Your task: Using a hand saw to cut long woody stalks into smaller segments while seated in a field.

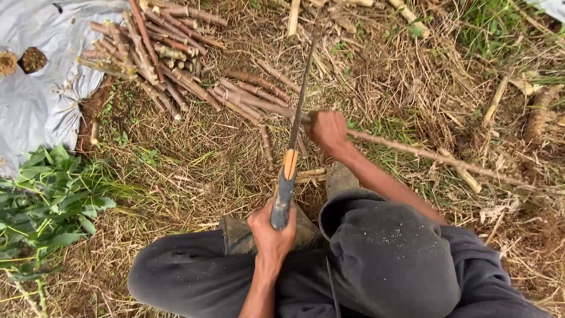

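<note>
The left hand (pixel 272 231) is closed tight around the grey and orange handle of a hand saw (pixel 292 141), whose thin dark blade runs away from the person and crosses a long, knobbly brown stem (pixel 424 154). The right hand (pixel 327 132) is wrapped firmly round that stem just beside the blade, pinning it over dry, strawy ground. Beyond the blade on the left lies a pile of short cut stems (pixel 159 47), rough and woody, beside a crinkled grey plastic sheet (pixel 35 100), with broad green leaves (pixel 50 200) nearer the person.

At twelve o'clock, our saw blade (pixel 303 88) blurs thin; our right hand (pixel 328 132) hides part of the stem (pixel 424 154); the sheet (pixel 35 88) is cut off at nine.
</note>
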